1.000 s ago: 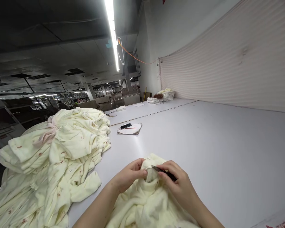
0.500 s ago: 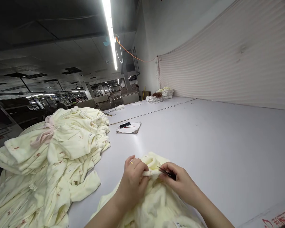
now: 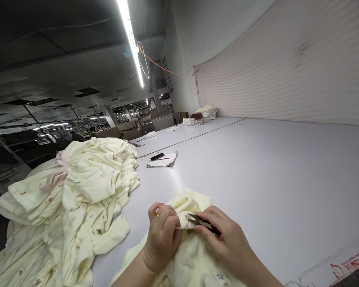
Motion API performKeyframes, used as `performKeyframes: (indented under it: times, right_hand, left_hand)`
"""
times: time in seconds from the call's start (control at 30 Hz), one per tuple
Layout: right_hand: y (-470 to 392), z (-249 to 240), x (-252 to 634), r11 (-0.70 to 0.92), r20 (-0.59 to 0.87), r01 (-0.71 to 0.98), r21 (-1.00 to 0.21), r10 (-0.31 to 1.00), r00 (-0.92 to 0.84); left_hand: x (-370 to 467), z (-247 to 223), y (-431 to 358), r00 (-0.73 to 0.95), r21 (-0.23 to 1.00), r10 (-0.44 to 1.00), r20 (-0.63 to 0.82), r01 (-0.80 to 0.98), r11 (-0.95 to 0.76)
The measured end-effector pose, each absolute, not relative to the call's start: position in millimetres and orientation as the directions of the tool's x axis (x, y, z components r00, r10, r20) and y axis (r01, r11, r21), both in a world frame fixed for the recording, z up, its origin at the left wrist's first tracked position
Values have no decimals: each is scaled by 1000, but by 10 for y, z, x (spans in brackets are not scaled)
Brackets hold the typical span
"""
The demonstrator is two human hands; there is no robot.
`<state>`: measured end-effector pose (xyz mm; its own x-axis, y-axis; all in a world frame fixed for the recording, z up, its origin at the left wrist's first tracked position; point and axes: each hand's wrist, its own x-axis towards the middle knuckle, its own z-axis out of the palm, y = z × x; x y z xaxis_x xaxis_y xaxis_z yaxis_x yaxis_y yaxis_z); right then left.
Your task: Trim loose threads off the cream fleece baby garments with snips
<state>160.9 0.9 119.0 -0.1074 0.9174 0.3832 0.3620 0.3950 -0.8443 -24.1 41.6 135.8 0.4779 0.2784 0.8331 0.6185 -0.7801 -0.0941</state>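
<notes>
Both hands (image 3: pixel 163 239) pinch cream garment (image 3: pixel 191 255); right grips snips (image 3: pixel 202 222).

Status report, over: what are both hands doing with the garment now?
Left hand pinches cream garment. Right hand holds thread snips, blades at the pinched fold. Garment pile lies apart, left.

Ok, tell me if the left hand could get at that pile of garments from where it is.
Probably yes: the left hand grips the garment, and bare table lies between it and the pile.
</notes>
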Motion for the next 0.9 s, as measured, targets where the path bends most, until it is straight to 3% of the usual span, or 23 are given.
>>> performKeyframes:
  times: [0.4, 0.53, 0.63, 0.73, 0.83, 0.9]
  right_hand:
    - [73, 1125, 1615, 358, 350, 281, -890, 933, -81]
    - [153, 1117, 1690, 263, 290, 249, -932, 954, 74]
    - [242, 1088, 1738, 122, 162, 274, -954, 979, 127]
    - [261, 1020, 1758, 43, 66, 305, -951, 996, 66]
    - [178, 931, 1787, 28, 35, 237, -971, 999, 28]
    - [88, 883, 1823, 61, 62, 186, -981, 998, 0]
  left_hand:
    - [-237, 1381, 405, 497, -47, 305, 812, 578, -814]
    - [-128, 1317, 311, 546, 18, 340, 766, 510, -860]
    - [72, 1104, 191, 696, -157, 175, 697, 386, -909]
    - [288, 864, 77, 761, -377, 38, 648, 364, -852]
    - [418, 757, -23, 772, -446, 31, 635, 399, -801]
    - [441, 757, -84, 731, -429, 44, 680, 445, -786]
